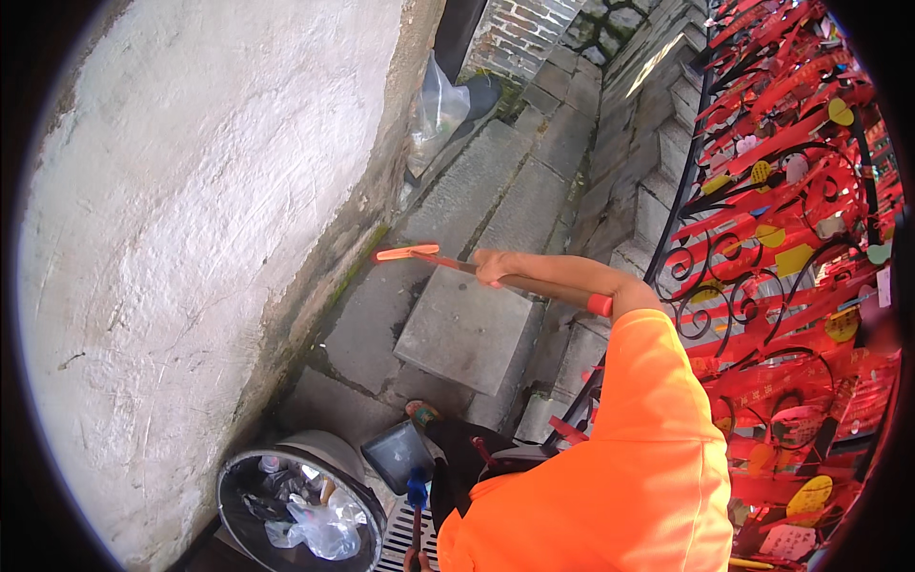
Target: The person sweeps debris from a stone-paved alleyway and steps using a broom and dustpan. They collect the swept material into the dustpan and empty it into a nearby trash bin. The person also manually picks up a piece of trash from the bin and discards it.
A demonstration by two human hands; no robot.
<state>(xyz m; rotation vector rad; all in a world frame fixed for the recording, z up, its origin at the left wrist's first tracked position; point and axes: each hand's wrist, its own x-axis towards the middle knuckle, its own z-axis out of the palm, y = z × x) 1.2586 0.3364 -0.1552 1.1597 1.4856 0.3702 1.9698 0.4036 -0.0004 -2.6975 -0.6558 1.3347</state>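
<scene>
My right hand (493, 268) reaches forward from an orange sleeve (648, 429) and grips the shaft of a long litter picker (448, 262). Its orange jaws (406, 253) hover over the stone paving, and its red end (600, 305) lies by my forearm. At the bottom edge only a sliver of my left hand (413, 562) shows, closed around a pole with a blue grip (417, 488). The pole leads up to a dark grey dustpan (396, 454) held low near my feet.
A round bin (246, 475) lined in black, with plastic and litter inside, stands at the lower left by a white plastered wall (191, 238). Stone steps (467, 329) climb ahead. A black iron railing (705, 276) hung with red ribbons runs on the right. A clear plastic bag (437, 110) lies against the wall.
</scene>
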